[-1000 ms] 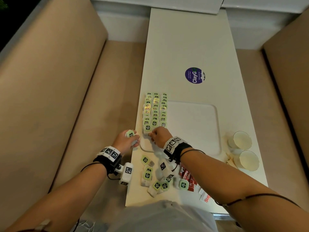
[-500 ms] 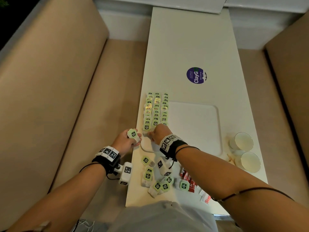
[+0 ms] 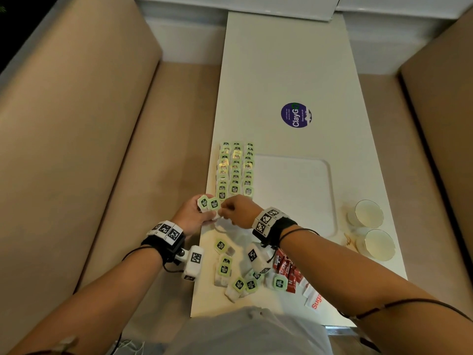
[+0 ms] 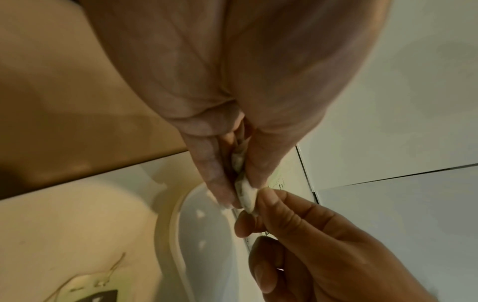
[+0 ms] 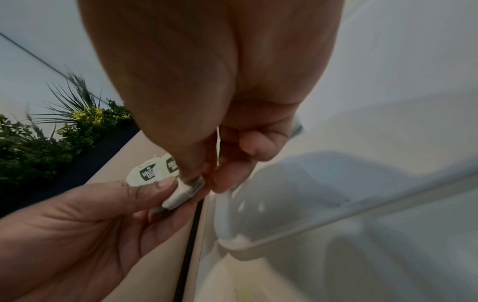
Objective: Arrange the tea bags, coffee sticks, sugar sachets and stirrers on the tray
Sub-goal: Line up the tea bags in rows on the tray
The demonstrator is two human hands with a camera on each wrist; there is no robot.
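- The left hand [image 3: 190, 217] is gripping two green-tagged tea bags [image 3: 209, 203] between thumb and fingers, left of center in the head view, just over the near-left corner of the tray [image 3: 294, 196].
- The right hand [image 3: 239, 211] is meeting the left hand and pinching the white pouch of a tea bag [image 5: 182, 194] held there, thumb and forefinger closed on it.
- Three rows of arranged tea bags [image 3: 235, 170] are lying along the tray's left side.
- Loose tea bags [image 3: 239, 276], red coffee sticks [image 3: 286, 271] and sugar sachets [image 3: 313, 298] are lying on the table [image 3: 281, 60] in the lower center.
- Two paper cups [image 3: 372, 226] are standing at center right.
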